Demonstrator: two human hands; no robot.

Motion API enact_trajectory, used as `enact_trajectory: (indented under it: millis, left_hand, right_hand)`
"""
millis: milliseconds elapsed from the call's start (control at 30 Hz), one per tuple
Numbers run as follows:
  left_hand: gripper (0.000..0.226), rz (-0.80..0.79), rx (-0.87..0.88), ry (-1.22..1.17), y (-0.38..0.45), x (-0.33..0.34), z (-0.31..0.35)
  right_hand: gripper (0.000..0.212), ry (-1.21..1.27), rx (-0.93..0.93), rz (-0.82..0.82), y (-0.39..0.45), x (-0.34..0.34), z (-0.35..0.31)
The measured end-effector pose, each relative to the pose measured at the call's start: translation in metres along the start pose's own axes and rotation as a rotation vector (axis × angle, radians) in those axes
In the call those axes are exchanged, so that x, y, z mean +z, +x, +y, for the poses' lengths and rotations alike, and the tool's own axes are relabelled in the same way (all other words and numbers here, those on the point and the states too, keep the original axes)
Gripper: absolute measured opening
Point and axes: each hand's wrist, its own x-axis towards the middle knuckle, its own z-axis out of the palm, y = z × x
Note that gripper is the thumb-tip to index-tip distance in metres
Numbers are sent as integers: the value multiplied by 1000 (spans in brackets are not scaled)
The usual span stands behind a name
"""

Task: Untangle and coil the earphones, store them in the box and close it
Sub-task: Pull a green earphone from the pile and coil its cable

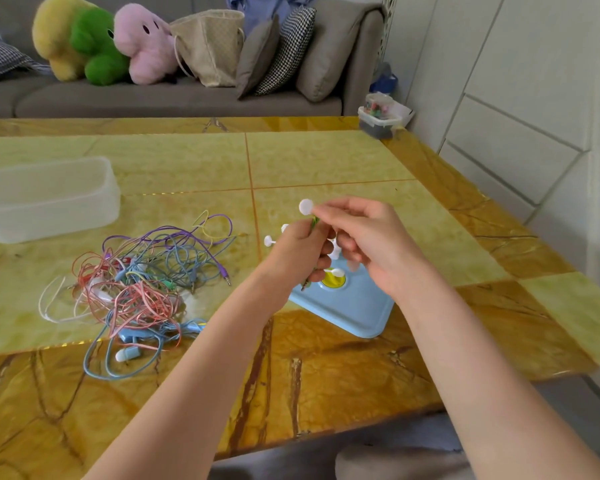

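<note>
Presently both hands, left hand and right hand, are pinching what is possibly a green earphone together above the blue lid.

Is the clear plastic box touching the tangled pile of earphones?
Apart. The head view shows bare tabletop between the clear box and the earphone tangle.

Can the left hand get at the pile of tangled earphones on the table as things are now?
Probably not at once. The way to the tangled earphones looks free, with nothing between, but the left hand already grips a small green bundle together with the right hand, so it must let go first.
</note>
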Motion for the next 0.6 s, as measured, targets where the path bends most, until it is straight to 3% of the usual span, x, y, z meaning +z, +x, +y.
enact_trajectory:
  millis: [133,400,600]
  left_hand:
    - [23,-54,30,52,-8,-10,4]
    - [18,-129,4,6,-14,-28,4]
    - [23,-152,44,130,-16,-33,8]
  right_hand:
    - [4,-128,-32,15,-3,7,0]
    - [4,42,77,-99,-2,18,4]
    - [6,75,104,-99,1,23,1]
